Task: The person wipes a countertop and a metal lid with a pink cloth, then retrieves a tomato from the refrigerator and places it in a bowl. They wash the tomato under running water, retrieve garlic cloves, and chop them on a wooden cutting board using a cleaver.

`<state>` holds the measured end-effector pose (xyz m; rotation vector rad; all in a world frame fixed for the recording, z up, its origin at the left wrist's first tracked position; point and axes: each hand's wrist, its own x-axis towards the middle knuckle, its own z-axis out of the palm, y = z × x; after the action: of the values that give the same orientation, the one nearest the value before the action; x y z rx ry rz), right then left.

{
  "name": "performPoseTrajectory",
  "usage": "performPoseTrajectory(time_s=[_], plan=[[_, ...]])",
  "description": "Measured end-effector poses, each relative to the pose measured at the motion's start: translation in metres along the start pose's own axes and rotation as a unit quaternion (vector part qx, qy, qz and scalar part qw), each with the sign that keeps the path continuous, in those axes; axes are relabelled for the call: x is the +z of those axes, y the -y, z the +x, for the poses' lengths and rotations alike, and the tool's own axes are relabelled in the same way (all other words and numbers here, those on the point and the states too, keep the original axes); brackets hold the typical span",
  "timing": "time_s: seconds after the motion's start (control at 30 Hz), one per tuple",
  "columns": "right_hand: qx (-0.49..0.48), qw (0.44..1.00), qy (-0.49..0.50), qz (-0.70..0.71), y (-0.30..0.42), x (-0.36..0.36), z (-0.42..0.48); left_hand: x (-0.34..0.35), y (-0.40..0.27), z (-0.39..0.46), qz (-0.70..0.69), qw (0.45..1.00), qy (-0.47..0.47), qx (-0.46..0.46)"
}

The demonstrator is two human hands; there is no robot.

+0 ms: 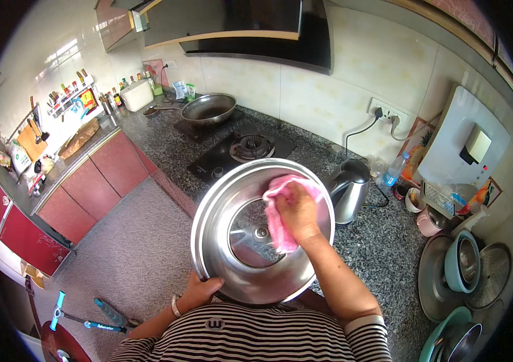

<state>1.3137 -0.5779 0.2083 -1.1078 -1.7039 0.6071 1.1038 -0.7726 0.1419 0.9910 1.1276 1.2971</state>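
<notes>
A wide stainless steel pot lid with a round glass window (213,240) is tilted up in front of my body, a metal screw showing at the window's centre. My left hand (202,288) grips its rim at the lower left, with the thumb on the near face. Bunched in my right hand (296,210) is a pink cloth (279,226), which lies against the lid's upper right, over the steel band and part of the glass. Just right of the lid, an electric kettle (350,192) stands on the granite counter (374,253).
Behind the lid is a gas hob (253,148); a wok (209,108) sits on its left burner. Along the right wall are a plastic bottle (396,168), a pink mug (429,221), a blue-green bowl (453,262) and a metal tray (433,280). A child's scooter (89,322) stands at lower left.
</notes>
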Motion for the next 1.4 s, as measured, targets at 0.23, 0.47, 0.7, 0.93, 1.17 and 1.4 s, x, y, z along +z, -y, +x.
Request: performPoseTrajectory(time_s=[0.23, 0.47, 0.7, 0.93, 1.17, 1.4], plan=[[-0.354, 0.872, 0.337, 0.028, 0.068, 0.081, -0.071, -0.062, -0.007, 0.006, 0.016, 0.998, -0.033, -0.047], [-0.161, 0.815, 0.273, -0.485, 0.057, 0.054, -0.035, -0.127, -0.029, 0.003, 0.025, 0.998, -0.010, -0.062], [-0.384, 0.912, 0.047, -0.139, 0.154, 0.119, 0.022, -0.150, -0.044, 0.038, 0.051, 0.996, 0.075, 0.018], [-0.518, 0.790, 0.206, -0.254, 0.174, 0.160, 0.055, -0.185, -0.023, 0.040, 0.030, 0.992, 0.115, 0.031], [-0.225, 0.933, 0.023, -0.281, 0.104, 0.116, 0.056, -0.209, -0.027, 0.028, 0.031, 0.996, 0.082, 0.011], [0.064, 0.978, -0.007, -0.196, 0.031, 0.135, -0.098, -0.217, -0.036, 0.017, -0.044, 0.998, -0.012, 0.036]])
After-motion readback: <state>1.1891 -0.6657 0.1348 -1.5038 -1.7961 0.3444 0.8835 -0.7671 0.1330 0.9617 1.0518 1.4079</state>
